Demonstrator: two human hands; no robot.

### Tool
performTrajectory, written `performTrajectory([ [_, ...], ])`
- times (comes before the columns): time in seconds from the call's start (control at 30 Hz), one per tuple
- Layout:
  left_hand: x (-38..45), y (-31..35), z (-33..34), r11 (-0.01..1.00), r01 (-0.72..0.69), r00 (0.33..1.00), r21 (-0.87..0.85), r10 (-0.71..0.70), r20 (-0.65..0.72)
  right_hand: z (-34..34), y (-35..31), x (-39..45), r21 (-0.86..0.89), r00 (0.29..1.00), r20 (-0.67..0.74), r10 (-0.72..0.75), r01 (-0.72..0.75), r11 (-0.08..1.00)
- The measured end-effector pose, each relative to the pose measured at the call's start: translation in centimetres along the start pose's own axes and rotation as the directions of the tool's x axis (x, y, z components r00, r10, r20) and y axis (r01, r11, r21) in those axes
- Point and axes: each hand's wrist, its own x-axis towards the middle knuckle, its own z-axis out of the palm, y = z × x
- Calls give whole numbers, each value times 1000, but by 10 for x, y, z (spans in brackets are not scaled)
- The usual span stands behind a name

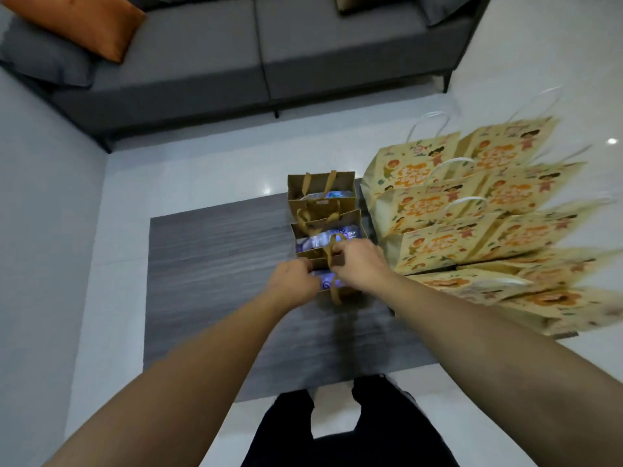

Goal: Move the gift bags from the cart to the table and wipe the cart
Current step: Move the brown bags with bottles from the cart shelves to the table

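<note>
Three small brown gift bags stand in a row on the low grey table (215, 264). The far bag (320, 183) and the middle bag (328, 224) stand free, with blue-white wrapped goods inside. The nearest brown bag (328, 284) is between my hands. My left hand (293, 281) grips its left rim. My right hand (357, 264) holds its top edge by the brown handle. Several cream printed gift bags (472, 210) with white handles fill the table's right side. The cart is out of view.
A grey sofa (256, 52) with an orange cushion (77, 21) stands beyond the table. White tiled floor surrounds the table. My dark-trousered legs (337, 429) are at the table's near edge.
</note>
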Motion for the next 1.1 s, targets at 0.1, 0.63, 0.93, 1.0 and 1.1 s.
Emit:
performTrajectory([
  [0.1, -1, 16, -24, 984, -168, 985, 65, 170, -27, -22, -4, -23, 15, 995, -76, 57, -56, 998],
  [0.63, -145, 214, 42, 378, -824, 502, 422, 831, 238, -55, 110, -305, 444, 576, -445, 685, -523, 728],
  [0.93, -317, 307, 218, -39, -919, 159, 392, 874, 460, 10, 207, -527, 666, 203, -404, 892, -604, 439],
  [1.0, -362, 317, 271, -105, -929, 97, 354, 857, 506, 36, 232, -581, 698, 134, -362, 922, -617, 364],
  [1.1, -423, 325, 346, -213, -930, 8, 300, 804, 594, 77, 269, -652, 763, 32, -285, 958, -597, 246],
])
